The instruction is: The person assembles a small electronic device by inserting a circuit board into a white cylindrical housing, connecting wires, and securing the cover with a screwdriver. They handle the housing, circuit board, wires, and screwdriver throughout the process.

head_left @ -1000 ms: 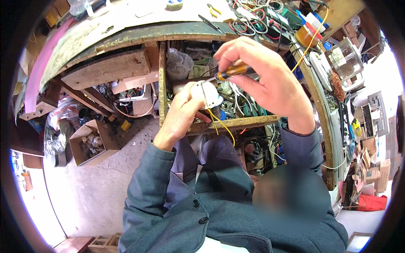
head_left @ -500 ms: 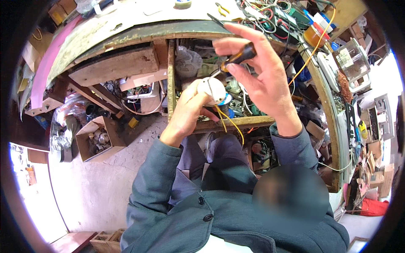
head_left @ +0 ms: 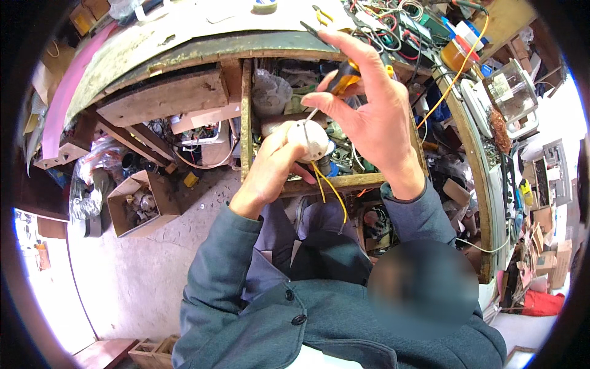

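My left hand [head_left: 267, 165] is closed around a small white round fitting [head_left: 316, 141], out of which yellow wires [head_left: 335, 192] dangle. In my right hand [head_left: 382, 120] is a screwdriver [head_left: 346, 78] with a black and yellow handle. The handle lies between thumb and fingers, and the index finger stretches away from it. The metal shaft slants down to the top of the white fitting; whether the tip sits in a screw is too small to tell. Both hands are held above an open drawer [head_left: 246, 117] full of loose parts.
Pliers [head_left: 322, 16], a tape roll [head_left: 265, 7] and tangled cables [head_left: 393, 27] lie on the bench top [head_left: 203, 31]. A cardboard box [head_left: 163, 212] of parts stands on the floor at left. A clear-sided container [head_left: 509, 92] sits at right.
My right hand has come a little lower and left, and the screwdriver handle has turned and tilted in its fingers. My left hand still holds the white fitting in nearly the same place.
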A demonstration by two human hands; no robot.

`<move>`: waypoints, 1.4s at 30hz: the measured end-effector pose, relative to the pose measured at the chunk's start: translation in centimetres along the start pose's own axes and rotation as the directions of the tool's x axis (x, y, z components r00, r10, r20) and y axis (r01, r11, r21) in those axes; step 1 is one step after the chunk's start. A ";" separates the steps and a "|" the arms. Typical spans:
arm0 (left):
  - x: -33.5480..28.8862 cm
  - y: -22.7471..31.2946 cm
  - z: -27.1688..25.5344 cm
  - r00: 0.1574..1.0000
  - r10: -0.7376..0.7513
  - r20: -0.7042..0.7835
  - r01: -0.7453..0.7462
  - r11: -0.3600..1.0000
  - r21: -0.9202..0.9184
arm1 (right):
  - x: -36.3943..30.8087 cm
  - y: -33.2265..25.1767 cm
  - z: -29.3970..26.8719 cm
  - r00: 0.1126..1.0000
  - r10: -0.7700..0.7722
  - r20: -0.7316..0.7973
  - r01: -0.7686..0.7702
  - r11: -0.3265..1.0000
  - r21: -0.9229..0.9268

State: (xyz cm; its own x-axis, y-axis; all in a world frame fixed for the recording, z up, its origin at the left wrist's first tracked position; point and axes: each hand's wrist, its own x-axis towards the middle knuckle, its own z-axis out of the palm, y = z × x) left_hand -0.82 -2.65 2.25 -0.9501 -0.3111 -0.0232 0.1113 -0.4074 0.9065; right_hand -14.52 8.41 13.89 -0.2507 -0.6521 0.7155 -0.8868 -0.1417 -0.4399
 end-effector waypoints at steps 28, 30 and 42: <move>-0.4 0.3 0.6 0.991 0.121 -0.057 -0.112 0.983 0.146 | 1.7 -2.1 -5.7 0.869 -0.221 0.443 0.389 0.859 -0.334; -0.5 0.3 0.9 0.990 0.123 -0.064 -0.111 0.980 0.164 | 1.7 -2.7 -6.1 0.829 -0.213 0.518 0.444 0.813 -0.376; -0.5 0.5 0.8 0.990 0.117 -0.073 -0.101 0.976 0.193 | 1.5 -1.9 -5.9 0.815 -0.287 0.503 0.481 0.819 -0.313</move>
State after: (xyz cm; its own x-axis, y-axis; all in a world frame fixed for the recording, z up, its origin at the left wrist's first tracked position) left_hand -0.53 -1.99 3.11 -0.9068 -0.4182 0.0525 0.1486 -0.2006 0.9683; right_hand -15.46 12.09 18.95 0.2452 -0.8655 0.4369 -0.9683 -0.1969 0.1534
